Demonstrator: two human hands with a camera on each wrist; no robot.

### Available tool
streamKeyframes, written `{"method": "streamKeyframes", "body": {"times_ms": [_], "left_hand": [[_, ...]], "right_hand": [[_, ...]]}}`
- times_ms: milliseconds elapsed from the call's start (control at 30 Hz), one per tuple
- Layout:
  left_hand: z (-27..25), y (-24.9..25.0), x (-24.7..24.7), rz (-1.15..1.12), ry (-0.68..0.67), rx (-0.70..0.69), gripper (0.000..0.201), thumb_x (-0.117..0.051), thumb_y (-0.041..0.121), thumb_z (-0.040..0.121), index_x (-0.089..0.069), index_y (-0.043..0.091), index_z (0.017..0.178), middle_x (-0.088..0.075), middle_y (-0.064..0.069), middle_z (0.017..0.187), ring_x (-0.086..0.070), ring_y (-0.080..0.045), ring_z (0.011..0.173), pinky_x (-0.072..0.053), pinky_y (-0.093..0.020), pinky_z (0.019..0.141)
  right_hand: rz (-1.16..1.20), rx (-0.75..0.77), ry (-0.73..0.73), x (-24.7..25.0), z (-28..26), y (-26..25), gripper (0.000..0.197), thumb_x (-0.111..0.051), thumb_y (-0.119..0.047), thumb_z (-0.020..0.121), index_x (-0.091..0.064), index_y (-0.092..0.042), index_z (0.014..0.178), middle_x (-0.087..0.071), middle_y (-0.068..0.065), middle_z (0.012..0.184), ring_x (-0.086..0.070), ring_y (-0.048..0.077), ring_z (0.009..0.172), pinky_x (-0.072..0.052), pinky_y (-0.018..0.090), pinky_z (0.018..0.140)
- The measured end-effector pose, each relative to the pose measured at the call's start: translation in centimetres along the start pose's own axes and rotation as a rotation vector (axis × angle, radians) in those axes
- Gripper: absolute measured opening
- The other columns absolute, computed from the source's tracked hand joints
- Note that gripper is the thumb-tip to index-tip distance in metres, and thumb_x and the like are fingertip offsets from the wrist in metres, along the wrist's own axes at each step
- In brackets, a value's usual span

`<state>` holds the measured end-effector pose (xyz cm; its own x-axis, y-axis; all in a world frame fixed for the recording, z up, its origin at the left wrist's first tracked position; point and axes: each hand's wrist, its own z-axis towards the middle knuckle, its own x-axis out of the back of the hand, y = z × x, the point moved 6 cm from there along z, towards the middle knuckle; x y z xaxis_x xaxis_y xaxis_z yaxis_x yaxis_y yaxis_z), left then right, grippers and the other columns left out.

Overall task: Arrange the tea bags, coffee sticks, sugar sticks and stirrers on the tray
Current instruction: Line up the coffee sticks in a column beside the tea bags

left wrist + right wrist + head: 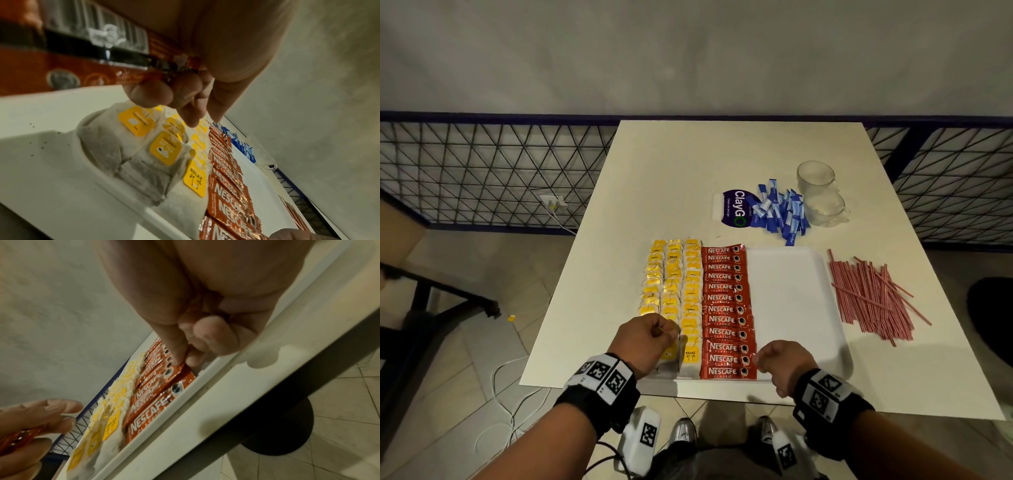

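Left hand (645,337) grips spare coffee stick (86,71) above tea bags (671,291); right hand (779,361) pinches end of stick in coffee row (726,308) (both rows on tray (787,301)).

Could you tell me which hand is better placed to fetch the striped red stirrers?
Probably right: the right hand lies nearer the stirrers, while the left hand grips spare red coffee sticks.

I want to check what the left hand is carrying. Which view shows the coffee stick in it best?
The left wrist view: the spare coffee stick fills the upper left, its end pinched in the left hand. The right wrist view shows only a blurred red bit at the edge. The head view shows just a sliver.
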<state>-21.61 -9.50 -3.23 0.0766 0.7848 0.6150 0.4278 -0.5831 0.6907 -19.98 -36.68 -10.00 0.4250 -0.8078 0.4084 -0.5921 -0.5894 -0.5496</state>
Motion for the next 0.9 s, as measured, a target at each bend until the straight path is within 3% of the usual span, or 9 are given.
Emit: {"method": "streamKeyframes", "body": {"times_ms": [133, 300, 500, 567, 633, 700, 800, 867, 900], "left_hand": [[-0.2, 0.0, 0.2, 0.017, 0.001, 0.001, 0.016, -0.069, 0.024, 0.085, -0.063, 0.03, 0.072, -0.062, 0.021, 0.069, -0.059, -0.002, 0.07, -0.041, -0.016, 0.06], [-0.2, -0.3, 0.2, 0.038, 0.007, 0.0, 0.008, -0.069, 0.025, 0.085, -0.065, 0.026, 0.078, -0.062, 0.018, 0.072, -0.058, -0.002, 0.069, -0.039, -0.014, 0.056], [-0.2, -0.7, 0.4, 0.012, 0.001, 0.017, 0.01, -0.067, 0.03, 0.086, -0.066, 0.026, 0.077, -0.07, 0.007, 0.079, -0.062, -0.01, 0.072, -0.044, -0.022, 0.059], [-0.5, -0.2, 0.6, -0.017, -0.002, -0.001, 0.015, -0.062, 0.032, 0.09, -0.064, 0.031, 0.075, -0.07, 0.006, 0.077, -0.06, -0.007, 0.064, -0.044, -0.023, 0.057], [-1.0, 1.0, 0.8, -0.157, -0.027, -0.002, 0.015, -0.053, 0.04, 0.094, -0.06, 0.034, 0.083, -0.066, 0.004, 0.075, -0.051, -0.006, 0.048, -0.041, -0.024, 0.049], [-1.4, 2.6, 0.3, -0.41, -0.114, 0.036, 0.022, -0.038, 0.048, 0.099, -0.054, 0.034, 0.105, -0.061, -0.001, 0.08, -0.039, -0.009, 0.043, -0.034, -0.023, 0.043], [-2.0, 5.7, -1.3, -0.542, -0.282, 0.025, 0.037, -0.023, 0.056, 0.099, -0.023, 0.052, 0.136, -0.062, 0.0, 0.091, -0.04, -0.01, 0.044, -0.034, -0.022, 0.043], [-2.1, 7.7, -2.5, -0.444, -0.382, -0.08, 0.059, -0.019, 0.073, 0.085, -0.004, 0.056, 0.14, -0.063, 0.007, 0.103, -0.055, -0.011, 0.05, -0.044, -0.026, 0.048], [-2.1, 8.5, -3.0, -0.4, -0.414, -0.117, 0.076, -0.018, 0.084, 0.074, 0.0, 0.055, 0.142, -0.063, 0.006, 0.114, -0.066, -0.015, 0.066, -0.052, -0.031, 0.059]], "right_hand": [[-0.036, 0.008, 0.024, -0.1, 0.1, 0.0, 0.018, -0.072, -0.03, 0.082, -0.067, -0.019, 0.068, -0.067, -0.003, 0.064, -0.05, 0.016, 0.046, -0.043, 0.027, 0.055], [-0.05, 0.028, 0.009, -0.3, 0.2, 0.0, 0.013, -0.065, -0.019, 0.082, -0.066, -0.017, 0.07, -0.072, -0.002, 0.078, -0.05, 0.016, 0.051, -0.041, 0.027, 0.054], [-0.074, 0.048, 0.028, 0.0, 0.3, 0.1, 0.027, -0.069, -0.044, 0.081, -0.064, -0.019, 0.074, -0.071, -0.001, 0.073, -0.053, 0.016, 0.053, -0.043, 0.028, 0.06], [-0.172, 0.06, 0.092, 0.8, 0.0, -0.4, 0.038, -0.063, -0.059, 0.08, -0.06, -0.021, 0.076, -0.067, -0.004, 0.073, -0.057, 0.016, 0.062, -0.046, 0.03, 0.064], [-0.302, 0.143, 0.187, 2.2, -0.9, -2.1, 0.04, -0.055, -0.065, 0.083, -0.056, -0.025, 0.078, -0.063, -0.009, 0.078, -0.059, 0.014, 0.076, -0.047, 0.03, 0.074], [-0.258, 0.322, 0.196, 3.2, -2.7, -5.0, 0.029, -0.057, -0.057, 0.086, -0.056, -0.03, 0.078, -0.062, -0.013, 0.081, -0.058, 0.009, 0.081, -0.044, 0.023, 0.072], [-0.06, 0.533, -0.043, 1.8, -5.5, -9.1, 0.004, -0.069, -0.036, 0.085, -0.065, -0.035, 0.085, -0.066, -0.011, 0.091, -0.062, 0.002, 0.083, -0.045, 0.011, 0.066], [-0.032, 0.617, -0.179, 0.2, -6.6, -10.7, 0.009, -0.073, -0.031, 0.082, -0.069, -0.034, 0.09, -0.07, -0.006, 0.092, -0.066, 0.009, 0.086, -0.053, 0.023, 0.076], [-0.011, 0.638, -0.201, -0.3, -6.9, -11.2, 0.011, -0.073, -0.028, 0.082, -0.071, -0.029, 0.093, -0.072, -0.004, 0.091, -0.068, 0.012, 0.085, -0.055, 0.028, 0.078]]}}
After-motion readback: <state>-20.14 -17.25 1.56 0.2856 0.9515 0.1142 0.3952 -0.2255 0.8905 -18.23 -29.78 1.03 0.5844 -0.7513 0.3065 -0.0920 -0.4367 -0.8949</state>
